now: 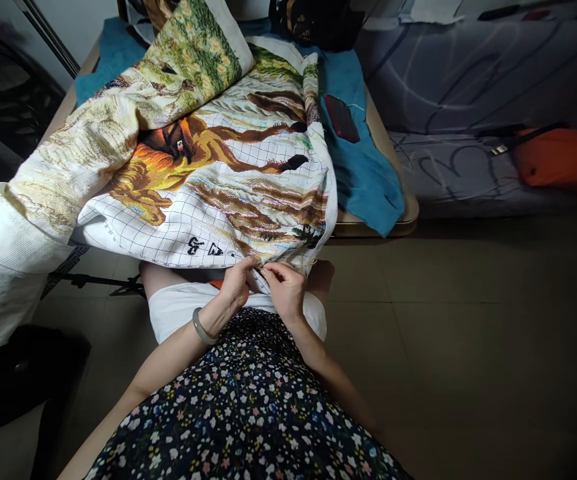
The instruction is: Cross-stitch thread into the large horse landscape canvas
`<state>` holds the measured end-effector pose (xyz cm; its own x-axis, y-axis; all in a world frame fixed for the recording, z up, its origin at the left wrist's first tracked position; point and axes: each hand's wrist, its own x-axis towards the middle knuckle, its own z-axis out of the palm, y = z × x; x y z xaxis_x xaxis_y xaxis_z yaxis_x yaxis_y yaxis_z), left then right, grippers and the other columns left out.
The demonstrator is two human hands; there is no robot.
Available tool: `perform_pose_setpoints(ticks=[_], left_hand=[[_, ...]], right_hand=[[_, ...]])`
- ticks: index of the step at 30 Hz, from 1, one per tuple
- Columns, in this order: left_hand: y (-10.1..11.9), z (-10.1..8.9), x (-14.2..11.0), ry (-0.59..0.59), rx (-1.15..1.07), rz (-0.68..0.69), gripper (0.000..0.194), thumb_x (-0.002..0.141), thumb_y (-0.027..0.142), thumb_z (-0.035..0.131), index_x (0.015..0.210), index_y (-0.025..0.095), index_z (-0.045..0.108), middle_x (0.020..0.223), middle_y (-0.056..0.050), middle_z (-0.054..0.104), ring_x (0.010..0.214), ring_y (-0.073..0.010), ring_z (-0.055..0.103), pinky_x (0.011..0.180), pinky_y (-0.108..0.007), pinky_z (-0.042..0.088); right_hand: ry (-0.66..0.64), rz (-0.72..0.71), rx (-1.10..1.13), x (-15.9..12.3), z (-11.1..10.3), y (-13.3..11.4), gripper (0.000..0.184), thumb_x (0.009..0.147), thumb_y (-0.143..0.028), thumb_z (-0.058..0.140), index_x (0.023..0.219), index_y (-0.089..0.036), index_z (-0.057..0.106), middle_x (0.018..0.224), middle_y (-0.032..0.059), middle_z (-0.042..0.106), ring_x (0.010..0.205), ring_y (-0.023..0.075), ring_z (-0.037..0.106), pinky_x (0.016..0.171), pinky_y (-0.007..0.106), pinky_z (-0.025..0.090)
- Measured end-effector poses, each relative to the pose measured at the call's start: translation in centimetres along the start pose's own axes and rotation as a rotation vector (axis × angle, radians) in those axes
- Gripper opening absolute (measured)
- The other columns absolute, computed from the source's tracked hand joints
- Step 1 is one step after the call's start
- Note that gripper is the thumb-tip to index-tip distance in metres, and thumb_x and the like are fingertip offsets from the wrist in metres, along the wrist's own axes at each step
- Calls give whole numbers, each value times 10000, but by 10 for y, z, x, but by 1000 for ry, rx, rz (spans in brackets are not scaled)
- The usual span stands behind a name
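Observation:
A large cross-stitch canvas (163,241) with a printed grid and a partly stitched horse drapes from the table over my lap. Its near edge is gripped by my left hand (237,283), thumb on top and fingers folded under the cloth. Close beside it, my right hand (286,287) is closed in a pinch at the same edge. Whatever the right fingertips pinch is too small to make out. The far left part of the canvas is folded over and hangs off to the left.
Under the canvas, a teal cloth (363,177) covers the table (408,217). A dark red phone (341,119) with a white cable lies on it. A black bag (313,23) stands behind. To the right are a grey patterned sofa (448,80) and an orange item (561,157).

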<state>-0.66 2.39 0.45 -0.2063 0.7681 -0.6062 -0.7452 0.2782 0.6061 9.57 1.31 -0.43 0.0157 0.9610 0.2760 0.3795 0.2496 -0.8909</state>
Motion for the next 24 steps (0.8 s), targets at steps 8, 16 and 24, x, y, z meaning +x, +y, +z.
perform_pose_setpoints(ticks=[8,16,24], left_hand=[[-2,-3,1,-24,-22,-2,151,464,138,703,592,109,629,611,-10,605,590,-100,534,623,-236,431],[-3,-11,-3,-150,-30,-45,251,516,222,801,695,104,671,690,-38,661,649,-134,589,716,-290,461],[-3,-12,-3,-75,-44,23,343,472,201,835,773,132,684,766,-50,695,871,-206,636,847,-331,469]], right_hand=[[0,232,142,3,5,0,94,724,-262,655,728,-168,654,669,20,667,588,141,607,586,256,499],[-167,228,128,12,-1,-14,175,809,-264,563,956,-192,622,705,5,663,597,138,650,591,250,531],[249,279,531,52,-90,-27,123,849,-314,526,780,-212,514,763,12,679,440,104,588,322,192,411]])
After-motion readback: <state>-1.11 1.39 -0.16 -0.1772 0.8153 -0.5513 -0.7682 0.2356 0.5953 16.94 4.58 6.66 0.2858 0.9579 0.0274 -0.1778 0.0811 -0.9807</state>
